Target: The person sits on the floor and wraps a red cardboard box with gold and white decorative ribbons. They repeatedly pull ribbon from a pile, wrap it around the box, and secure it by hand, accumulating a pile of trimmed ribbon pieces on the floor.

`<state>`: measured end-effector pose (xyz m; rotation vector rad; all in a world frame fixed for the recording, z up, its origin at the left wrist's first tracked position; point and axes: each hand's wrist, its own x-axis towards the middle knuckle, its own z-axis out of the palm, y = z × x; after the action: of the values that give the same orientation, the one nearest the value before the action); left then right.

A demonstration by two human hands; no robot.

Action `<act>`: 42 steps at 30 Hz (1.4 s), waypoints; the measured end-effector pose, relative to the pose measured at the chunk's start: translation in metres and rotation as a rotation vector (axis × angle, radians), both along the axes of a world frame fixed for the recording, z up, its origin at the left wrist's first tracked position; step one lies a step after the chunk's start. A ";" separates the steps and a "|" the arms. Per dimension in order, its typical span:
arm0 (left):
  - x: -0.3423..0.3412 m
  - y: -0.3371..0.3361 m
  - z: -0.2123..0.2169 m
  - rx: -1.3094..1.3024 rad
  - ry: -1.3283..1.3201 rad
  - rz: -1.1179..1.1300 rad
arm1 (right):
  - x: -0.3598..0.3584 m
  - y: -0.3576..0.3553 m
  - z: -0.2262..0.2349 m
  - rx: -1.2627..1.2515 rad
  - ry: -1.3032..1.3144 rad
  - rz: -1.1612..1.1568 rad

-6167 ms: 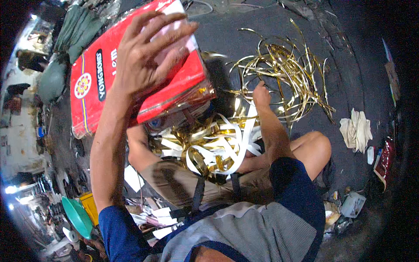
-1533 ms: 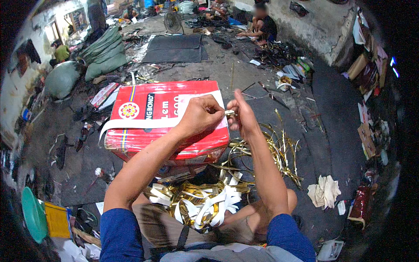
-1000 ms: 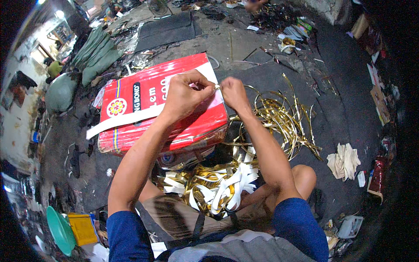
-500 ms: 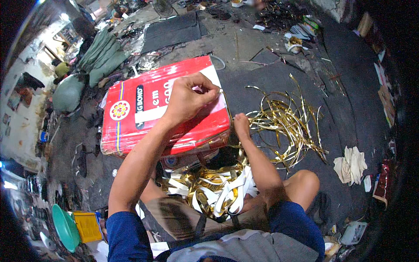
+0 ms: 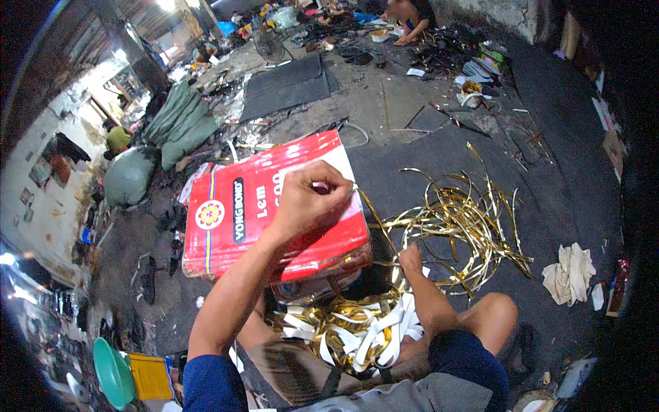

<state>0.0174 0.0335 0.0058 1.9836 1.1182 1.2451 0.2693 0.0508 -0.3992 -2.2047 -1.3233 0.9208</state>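
My left hand [image 5: 309, 199] is closed in a pinch above the red cardboard box [image 5: 322, 250], holding the upper end of a narrow gold strip [image 5: 373, 214]. This strip runs taut down to my right hand [image 5: 412, 261], whose fingers are closed around its lower part, just right of the box. In my lap lies a tangled heap of wider gold and white strips [image 5: 360, 336]. A loose coil of narrow shiny gold strips [image 5: 473, 237] spreads on the floor beyond my right hand. My fingertips partly hide the strip's ends.
A beige cloth [image 5: 570, 275] lies on the floor at right. At lower left stand a green basin [image 5: 113, 367] and a yellow container [image 5: 151, 376]. Grey-green sacks [image 5: 134, 175] sit at far left, a dark mat [image 5: 285, 86] ahead. Another person [image 5: 412, 20] sits at the back.
The view has tilted up, showing more of the far room. A length of gold strip now stretches between my hands. A white band across the box top no longer shows.
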 end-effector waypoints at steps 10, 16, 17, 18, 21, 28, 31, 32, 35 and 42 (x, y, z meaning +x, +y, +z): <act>-0.006 -0.011 0.011 0.240 0.278 -0.047 | 0.002 -0.005 0.021 -0.004 -0.030 0.029; -0.018 -0.014 0.009 0.404 0.404 -0.097 | 0.025 -0.008 0.025 0.033 -0.283 0.182; -0.020 -0.014 0.009 0.380 0.403 -0.111 | 0.025 -0.008 0.025 0.006 -0.236 0.093; -0.022 -0.013 0.008 0.394 0.419 -0.115 | 0.027 -0.007 0.024 -0.021 -0.188 0.004; -0.023 -0.014 0.008 0.431 0.468 -0.135 | 0.044 -0.015 0.011 0.048 -0.330 0.086; -0.023 -0.031 0.005 0.516 0.496 -0.002 | 0.065 -0.018 0.037 -0.088 -0.371 0.172; -0.008 -0.027 0.014 0.610 0.458 -0.043 | 0.103 0.012 0.101 0.247 -0.420 0.002; -0.002 -0.033 0.017 0.654 0.433 -0.043 | 0.105 0.025 0.144 0.251 -0.385 0.037; 0.045 -0.071 0.020 0.584 0.137 -0.019 | 0.075 0.006 0.293 0.662 -0.236 0.362; 0.113 -0.158 -0.019 -0.455 -0.695 -0.378 | 0.003 -0.114 0.448 1.280 0.023 0.558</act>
<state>0.1309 -0.1247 -0.0129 1.1968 0.5713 1.1951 0.2718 -0.0635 0.0484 -0.8555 -1.8021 0.0806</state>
